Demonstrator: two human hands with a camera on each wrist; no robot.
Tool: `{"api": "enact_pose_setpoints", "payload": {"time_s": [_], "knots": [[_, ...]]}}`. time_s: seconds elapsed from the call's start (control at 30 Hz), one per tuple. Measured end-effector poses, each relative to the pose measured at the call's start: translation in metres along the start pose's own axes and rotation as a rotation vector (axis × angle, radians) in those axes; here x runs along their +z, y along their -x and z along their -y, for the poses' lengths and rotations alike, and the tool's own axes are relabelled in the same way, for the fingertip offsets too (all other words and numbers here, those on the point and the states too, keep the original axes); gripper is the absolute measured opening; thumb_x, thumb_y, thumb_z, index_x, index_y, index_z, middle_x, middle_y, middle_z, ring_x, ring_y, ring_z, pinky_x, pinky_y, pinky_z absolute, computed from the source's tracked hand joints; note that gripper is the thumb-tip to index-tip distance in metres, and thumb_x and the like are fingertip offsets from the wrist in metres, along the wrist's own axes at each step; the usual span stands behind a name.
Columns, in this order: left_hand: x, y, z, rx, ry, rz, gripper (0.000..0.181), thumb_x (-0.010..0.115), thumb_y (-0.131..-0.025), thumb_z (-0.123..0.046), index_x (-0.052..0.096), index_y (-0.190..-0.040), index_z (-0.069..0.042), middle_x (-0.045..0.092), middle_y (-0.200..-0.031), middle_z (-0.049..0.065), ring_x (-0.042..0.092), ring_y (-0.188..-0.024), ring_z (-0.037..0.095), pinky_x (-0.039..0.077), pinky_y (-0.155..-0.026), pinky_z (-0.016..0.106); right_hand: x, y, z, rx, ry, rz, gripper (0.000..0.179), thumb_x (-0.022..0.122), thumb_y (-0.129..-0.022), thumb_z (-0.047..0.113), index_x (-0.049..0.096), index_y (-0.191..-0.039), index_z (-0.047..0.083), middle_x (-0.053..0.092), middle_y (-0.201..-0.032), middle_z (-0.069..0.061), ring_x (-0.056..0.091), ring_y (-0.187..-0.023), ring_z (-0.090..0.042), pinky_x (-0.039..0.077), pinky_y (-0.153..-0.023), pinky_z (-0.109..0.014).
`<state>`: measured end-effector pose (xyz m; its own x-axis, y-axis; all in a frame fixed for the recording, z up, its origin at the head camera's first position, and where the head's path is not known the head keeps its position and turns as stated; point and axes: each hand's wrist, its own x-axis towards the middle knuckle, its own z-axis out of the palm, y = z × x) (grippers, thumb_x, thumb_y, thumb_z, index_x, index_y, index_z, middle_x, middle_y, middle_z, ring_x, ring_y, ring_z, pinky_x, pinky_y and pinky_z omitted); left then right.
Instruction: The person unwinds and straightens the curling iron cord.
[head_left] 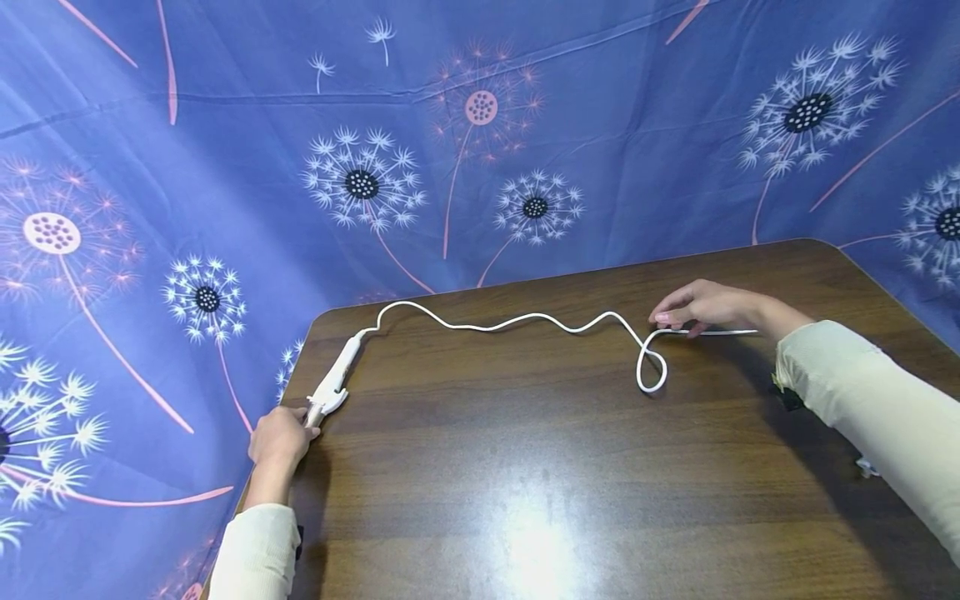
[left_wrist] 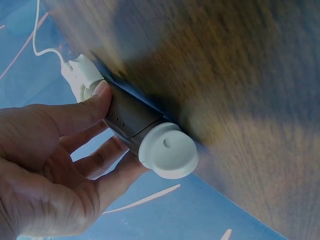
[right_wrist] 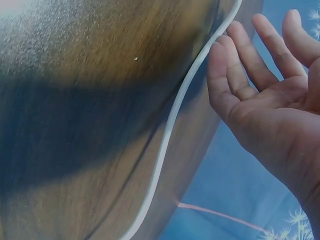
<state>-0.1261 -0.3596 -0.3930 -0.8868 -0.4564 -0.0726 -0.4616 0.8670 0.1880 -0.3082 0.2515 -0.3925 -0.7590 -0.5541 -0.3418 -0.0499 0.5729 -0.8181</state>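
A white curling iron (head_left: pixel 339 368) lies along the table's left edge. My left hand (head_left: pixel 279 435) holds its barrel, thumb on one side and fingers curled around the other. The left wrist view shows that dark barrel (left_wrist: pixel 131 111) with small holes and a round white end cap (left_wrist: pixel 172 155). From the handle's far end a white cord (head_left: pixel 540 316) runs in waves to the right and makes a small loop. Over the cord's right stretch is my right hand (head_left: pixel 708 304), fingers loosely bent. In the right wrist view its fingertips (right_wrist: pixel 218 57) are beside the cord; contact is unclear.
The brown wooden table (head_left: pixel 480 450) has rounded far corners and a bright glare near its front. Behind and to the left hangs a blue cloth (head_left: pixel 645 125) with a dandelion print. A small greyish thing (head_left: pixel 866 467) shows partly beside the right sleeve.
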Motion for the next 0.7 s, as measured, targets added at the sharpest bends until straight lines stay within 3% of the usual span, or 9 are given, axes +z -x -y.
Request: {"api": "enact_pose_setpoints", "payload": {"time_s": [0.23,0.5,0.7], "knots": [[0.002,0.001,0.000,0.000,-0.003,-0.007,0.044,0.071,-0.071,-0.024,0.059,-0.113,-0.016,0.055,-0.099,0.031,0.052,-0.085,0.047,0.040,-0.055,0.046,0.006,-0.006,0.001,-0.017,0.088,0.042,0.040,0.055,-0.086,0.026,0.054,-0.115,-0.001,0.054,-0.115,-0.018,0.048,-0.101,-0.022,0.044,-0.074,-0.041],[0.002,-0.001,0.000,-0.010,-0.005,0.003,0.040,0.071,-0.071,-0.025,0.061,-0.109,-0.017,0.055,-0.097,0.030,0.052,-0.083,0.047,0.040,-0.052,0.045,0.014,-0.010,0.004,-0.058,0.211,-0.006,0.022,0.064,-0.079,0.019,0.064,-0.092,0.001,0.059,-0.080,-0.008,0.050,-0.067,-0.015,0.042,-0.058,-0.031],[0.002,-0.001,0.001,-0.014,0.002,0.005,0.039,0.071,-0.071,-0.025,0.061,-0.108,-0.017,0.056,-0.096,0.028,0.053,-0.083,0.045,0.040,-0.051,0.044,0.016,-0.013,0.005,-0.075,0.232,-0.009,0.017,0.070,-0.069,0.009,0.061,-0.079,-0.001,0.054,-0.067,-0.003,0.045,-0.058,-0.009,0.036,-0.051,-0.024]]}}
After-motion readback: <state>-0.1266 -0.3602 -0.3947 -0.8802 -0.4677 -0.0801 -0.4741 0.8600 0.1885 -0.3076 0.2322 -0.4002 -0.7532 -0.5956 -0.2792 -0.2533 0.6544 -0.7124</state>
